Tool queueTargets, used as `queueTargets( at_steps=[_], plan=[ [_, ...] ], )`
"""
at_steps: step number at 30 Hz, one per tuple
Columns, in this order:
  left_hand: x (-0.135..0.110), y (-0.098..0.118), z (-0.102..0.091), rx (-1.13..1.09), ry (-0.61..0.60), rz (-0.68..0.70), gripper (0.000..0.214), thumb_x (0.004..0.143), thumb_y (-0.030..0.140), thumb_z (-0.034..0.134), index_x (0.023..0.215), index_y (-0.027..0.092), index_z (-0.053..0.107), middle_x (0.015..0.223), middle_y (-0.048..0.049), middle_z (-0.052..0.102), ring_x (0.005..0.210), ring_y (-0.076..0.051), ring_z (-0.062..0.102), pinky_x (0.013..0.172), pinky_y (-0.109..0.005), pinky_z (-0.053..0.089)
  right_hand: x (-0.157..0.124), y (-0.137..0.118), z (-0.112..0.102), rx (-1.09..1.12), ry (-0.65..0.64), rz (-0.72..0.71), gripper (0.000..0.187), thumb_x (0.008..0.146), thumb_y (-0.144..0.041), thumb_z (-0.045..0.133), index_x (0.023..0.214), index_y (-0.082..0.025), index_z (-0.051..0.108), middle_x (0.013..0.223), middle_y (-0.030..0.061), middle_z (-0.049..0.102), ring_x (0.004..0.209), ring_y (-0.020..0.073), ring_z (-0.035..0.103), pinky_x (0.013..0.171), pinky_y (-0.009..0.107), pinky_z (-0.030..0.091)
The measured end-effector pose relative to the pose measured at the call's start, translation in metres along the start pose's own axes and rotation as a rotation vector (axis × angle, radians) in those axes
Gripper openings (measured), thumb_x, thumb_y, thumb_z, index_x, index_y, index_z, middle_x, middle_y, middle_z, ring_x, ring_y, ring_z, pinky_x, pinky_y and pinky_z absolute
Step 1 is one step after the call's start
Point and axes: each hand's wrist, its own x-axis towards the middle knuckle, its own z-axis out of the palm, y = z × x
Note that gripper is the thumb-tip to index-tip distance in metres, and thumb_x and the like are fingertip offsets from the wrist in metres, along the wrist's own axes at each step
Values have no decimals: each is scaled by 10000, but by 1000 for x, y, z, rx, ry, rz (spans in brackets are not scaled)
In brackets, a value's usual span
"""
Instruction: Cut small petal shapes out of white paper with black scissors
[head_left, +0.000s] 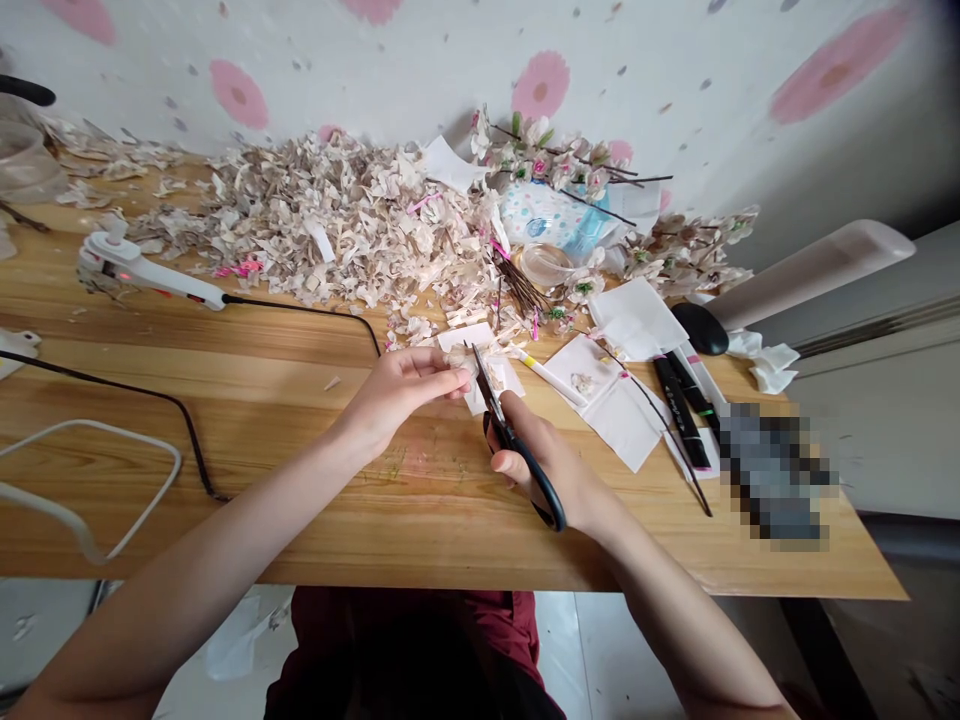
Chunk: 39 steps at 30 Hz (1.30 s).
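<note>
Black scissors (506,432) are near the centre of the frame, and the right hand (555,450) is closed around their handles, with the blades pointing up and slightly to the left. The two blade tips stand a little apart. Just beside them, the left hand (409,388) has its thumb and forefinger pinched together on a small pale petal piece (459,365); whether the blades touch this piece, I cannot tell. Both hands are above the wooden table (420,540). A large heap of dry, cream-coloured petals (337,220) covers the upper middle of the frame. To the right of this heap, flowering branches (555,165) lie upon a dotted packet (544,210), and below the packet are a round clear container (546,265) and a bundle of thin brown stems (521,285). At the left of the frame lies a white glue gun (150,268) with a black cord. On the right side, white paper sheets (637,315) are spread near black markers (679,415), and a pen with a yellow band (551,378) lies closer to the scissors.
</note>
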Motion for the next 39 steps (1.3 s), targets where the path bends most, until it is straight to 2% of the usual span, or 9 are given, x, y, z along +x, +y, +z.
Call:
queueTargets(
  at_steps=[6, 13, 19, 26, 31, 39],
  plan=[
    [1, 3, -4, 84, 22, 20, 141, 651, 287, 781, 629, 176, 697, 644, 4, 657, 670, -122, 585, 734, -256, 459, 1, -1, -4, 0, -8, 47, 656, 713, -865, 396, 784, -213, 385, 649, -25, 468, 559, 129, 402, 500, 252, 314],
    [5, 2, -10, 170, 31, 60, 145, 679, 310, 782, 683, 182, 713, 689, -4, 683, 697, -138, 611, 744, -265, 467, 1, -1, -8, -23, -3, 64, 654, 704, -864, 417, 742, -212, 393, 608, -37, 439, 536, 121, 388, 482, 239, 280],
    [4, 6, -8, 82, 8, -4, 184, 659, 317, 811, 707, 159, 729, 716, -34, 717, 678, -143, 640, 738, -284, 512, 2, 1, -9, -38, -8, 64, 657, 710, -860, 420, 746, -204, 412, 615, -37, 429, 536, 116, 375, 488, 236, 259],
    [8, 2, -14, 0, 52, -51, 203, 601, 274, 849, 726, 155, 744, 741, -30, 719, 708, -131, 642, 783, -280, 513, 3, 0, -8, -71, 19, 61, 649, 709, -855, 433, 721, -208, 397, 609, -37, 426, 536, 117, 371, 488, 238, 250],
    [9, 0, -15, -66, 46, -47, 192, 598, 289, 847, 720, 177, 751, 710, -1, 696, 681, -107, 612, 815, -286, 512, 3, -1, -10, -84, -8, 77, 698, 670, -904, 373, 737, -209, 383, 627, -35, 418, 565, 126, 362, 509, 248, 264],
    [9, 0, -17, 126, 49, -29, 153, 635, 300, 809, 739, 198, 760, 730, 9, 719, 714, -104, 610, 766, -242, 465, -2, -2, -12, -125, -87, 60, 722, 695, -914, 281, 810, -206, 367, 741, -5, 463, 649, 154, 401, 594, 283, 326]
  ],
)
